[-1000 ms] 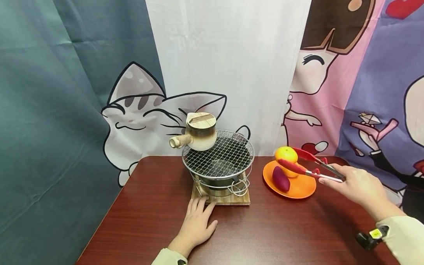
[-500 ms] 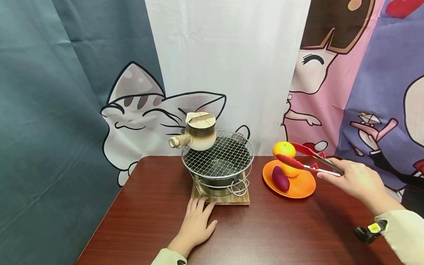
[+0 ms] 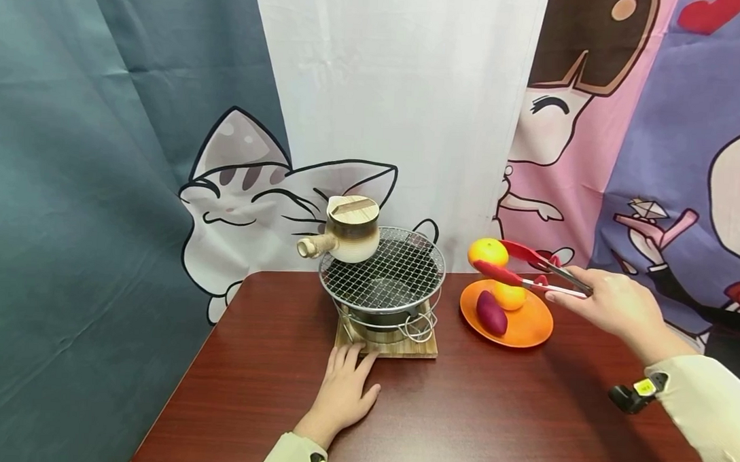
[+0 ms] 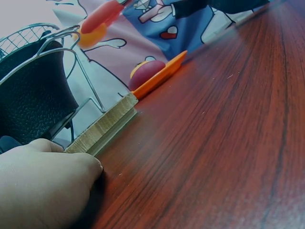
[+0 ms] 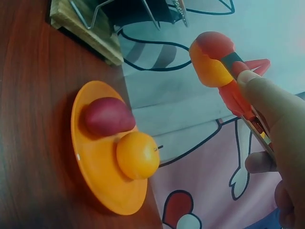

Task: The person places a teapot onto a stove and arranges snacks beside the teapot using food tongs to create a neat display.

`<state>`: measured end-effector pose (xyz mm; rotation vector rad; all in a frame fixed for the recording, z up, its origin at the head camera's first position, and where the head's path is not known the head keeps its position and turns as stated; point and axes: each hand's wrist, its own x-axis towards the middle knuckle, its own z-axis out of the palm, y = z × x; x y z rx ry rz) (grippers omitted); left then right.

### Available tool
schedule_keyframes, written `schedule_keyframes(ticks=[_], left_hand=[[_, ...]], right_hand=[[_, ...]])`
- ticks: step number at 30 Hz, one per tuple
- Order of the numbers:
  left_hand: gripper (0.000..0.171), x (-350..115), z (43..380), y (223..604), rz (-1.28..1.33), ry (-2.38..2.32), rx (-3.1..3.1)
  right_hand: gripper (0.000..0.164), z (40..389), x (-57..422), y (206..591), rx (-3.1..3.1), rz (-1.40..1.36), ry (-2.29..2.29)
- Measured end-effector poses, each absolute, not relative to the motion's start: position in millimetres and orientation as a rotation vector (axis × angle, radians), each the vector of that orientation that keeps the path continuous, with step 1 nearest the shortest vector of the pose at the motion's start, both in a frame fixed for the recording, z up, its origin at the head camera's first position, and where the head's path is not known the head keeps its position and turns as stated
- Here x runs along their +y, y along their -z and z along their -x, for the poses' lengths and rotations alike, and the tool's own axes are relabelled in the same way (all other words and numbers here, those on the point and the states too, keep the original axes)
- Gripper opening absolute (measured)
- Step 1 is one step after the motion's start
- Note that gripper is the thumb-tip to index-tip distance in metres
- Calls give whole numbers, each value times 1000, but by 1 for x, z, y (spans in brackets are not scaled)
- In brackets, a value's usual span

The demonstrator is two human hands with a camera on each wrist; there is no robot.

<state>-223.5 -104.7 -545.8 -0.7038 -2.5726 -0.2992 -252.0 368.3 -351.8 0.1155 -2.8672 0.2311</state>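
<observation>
My right hand (image 3: 618,304) grips a pair of red-tipped tongs (image 3: 530,283), whose tips pinch a tangerine (image 3: 488,251) in the air. Below it lies an orange plate (image 3: 534,330) with a purple sweet potato (image 3: 491,313) and a second orange fruit (image 5: 138,155), which shows a short stem in the right wrist view. My left hand (image 3: 341,390) rests with spread fingers at the front edge of a wooden board (image 3: 426,348). On that board stands a small stove with a round wire grill (image 3: 399,273). A lidded clay pot (image 3: 353,230) with a side handle sits at the grill's left.
The dark red wooden table (image 3: 461,411) carries everything. Behind it hangs a printed cloth backdrop (image 3: 411,110) with cartoon figures, close to the grill and plate. A looped wire handle (image 3: 418,326) sticks out at the stove's front right.
My right hand has carried the tongs and the tangerine up and to the left, away from the fruit on the plate. My left hand has stayed in place.
</observation>
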Motion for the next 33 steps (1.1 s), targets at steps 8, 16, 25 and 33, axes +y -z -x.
schedule_keyframes(ticks=[8, 16, 25, 33], left_hand=[[62, -104, 222, 544, 704, 293, -2551], [62, -104, 221, 542, 700, 274, -2571], [62, -104, 221, 542, 700, 271, -2568], [61, -103, 220, 541, 696, 278, -2572]], right_hand=[[92, 257, 361, 347, -2859, -163, -196], [89, 262, 351, 342, -2839, -192, -218], [88, 265, 337, 337, -2826, -217, -240], [86, 272, 324, 335, -2803, -256, -207]])
